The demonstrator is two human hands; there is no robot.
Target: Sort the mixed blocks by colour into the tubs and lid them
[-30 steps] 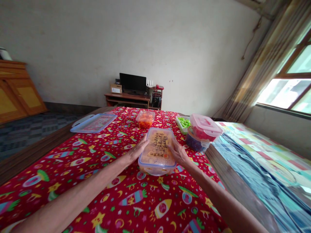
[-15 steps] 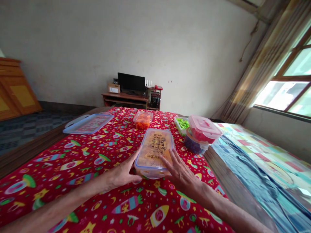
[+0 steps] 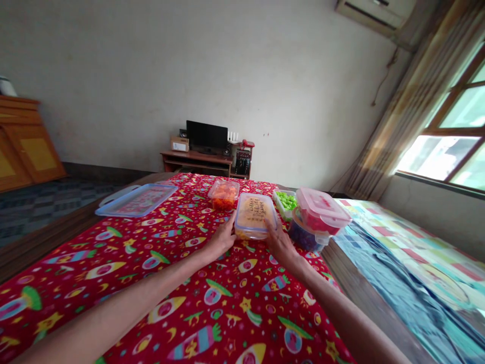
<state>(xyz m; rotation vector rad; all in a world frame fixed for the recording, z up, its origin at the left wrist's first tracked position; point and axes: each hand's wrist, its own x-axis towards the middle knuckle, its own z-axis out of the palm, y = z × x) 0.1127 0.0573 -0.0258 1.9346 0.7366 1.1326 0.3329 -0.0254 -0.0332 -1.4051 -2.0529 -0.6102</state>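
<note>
A clear lidded box of orange-yellow pieces [image 3: 254, 214] with dark writing on its lid sits on the red rocket-print tablecloth [image 3: 159, 283]. My left hand [image 3: 223, 236] rests against its near left corner, fingers spread. At the box's near right corner my right hand [image 3: 279, 241] presses with fingers stretched. Both arms reach far forward across the table.
Behind the box stands an open tub of orange pieces [image 3: 224, 194]. To its right are a tray of green pieces [image 3: 285, 201] and a red-filled lidded tub [image 3: 322, 209] stacked on a blue-filled tub [image 3: 303, 235]. A loose lid [image 3: 137, 199] lies far left. A bed [image 3: 409, 263] adjoins the table's right edge.
The lidded box has slid away from me, toward the orange tub, with both hands following at its near corners. My arms are more stretched out.
</note>
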